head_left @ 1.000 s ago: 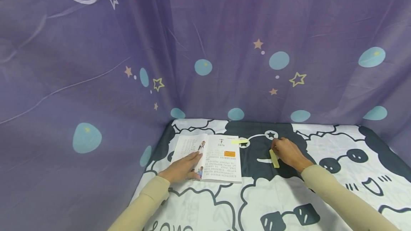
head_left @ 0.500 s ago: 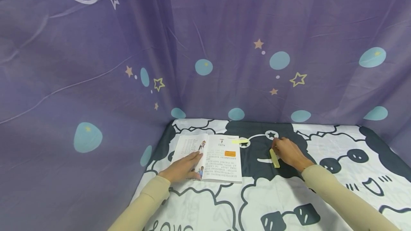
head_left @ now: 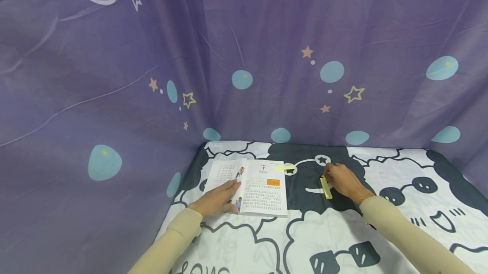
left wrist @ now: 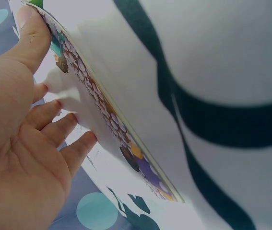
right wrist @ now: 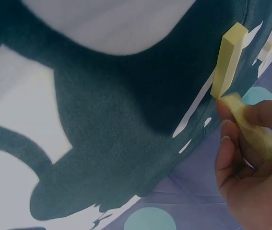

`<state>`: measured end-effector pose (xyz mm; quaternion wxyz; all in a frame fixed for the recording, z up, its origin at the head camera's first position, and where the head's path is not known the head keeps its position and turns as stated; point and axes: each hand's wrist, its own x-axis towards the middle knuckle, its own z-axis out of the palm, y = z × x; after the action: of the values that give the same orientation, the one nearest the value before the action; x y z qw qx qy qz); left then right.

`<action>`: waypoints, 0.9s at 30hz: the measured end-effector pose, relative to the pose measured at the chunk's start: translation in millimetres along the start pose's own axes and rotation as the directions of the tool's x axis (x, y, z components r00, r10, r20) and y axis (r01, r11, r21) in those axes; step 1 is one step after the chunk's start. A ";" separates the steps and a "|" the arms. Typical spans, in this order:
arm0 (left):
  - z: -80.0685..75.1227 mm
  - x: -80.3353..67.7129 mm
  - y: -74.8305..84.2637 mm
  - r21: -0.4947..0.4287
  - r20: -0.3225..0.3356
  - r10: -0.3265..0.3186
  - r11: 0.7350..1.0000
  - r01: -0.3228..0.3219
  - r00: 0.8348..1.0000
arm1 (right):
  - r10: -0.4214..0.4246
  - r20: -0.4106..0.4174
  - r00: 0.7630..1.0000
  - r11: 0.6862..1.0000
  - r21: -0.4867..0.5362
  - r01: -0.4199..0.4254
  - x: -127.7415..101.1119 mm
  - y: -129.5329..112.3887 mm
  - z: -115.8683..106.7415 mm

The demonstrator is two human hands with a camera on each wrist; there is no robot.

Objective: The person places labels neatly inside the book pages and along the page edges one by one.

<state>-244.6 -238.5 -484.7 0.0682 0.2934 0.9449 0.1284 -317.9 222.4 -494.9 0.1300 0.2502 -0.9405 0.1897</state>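
Overhead, a purple star-and-planet backdrop cloth encloses the work area, and a black-and-white cartoon tablecloth covers the table. An open illustrated book lies at the left of the table. The left hand rests flat on the book's left page, fingers straight, grasping nothing; the left wrist view confirms the extended fingers pressing on the paper. One yellow sticky tab already projects from the top of the right page, so at least one page appears marked. The yellow sticky-note pad lies on the dark patch right of the book. The right hand sits against the pad; in the right wrist view its thumb and fingers pinch a single note strip at the pad's end. By my estimate, applying this strip to the book remains outstanding. Page text is too small to read.
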 end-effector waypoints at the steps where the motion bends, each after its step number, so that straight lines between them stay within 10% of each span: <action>1: -0.1 0.0 0.1 0.000 0.000 -0.001 1.000 0.001 1.000 | 0.003 -0.005 1.000 1.000 0.001 -0.003 -0.3 0.1 0.2; 27: 0.9 -0.3 0.0 -0.005 0.003 -0.012 1.000 0.012 1.000 | -0.115 -0.174 0.978 0.992 -0.079 0.103 6.4 -6.5 0.3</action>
<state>-244.1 -238.5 -485.6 0.0709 0.2878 0.9462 0.1298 -319.9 214.3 -491.1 0.2327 0.2788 -0.9159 0.1710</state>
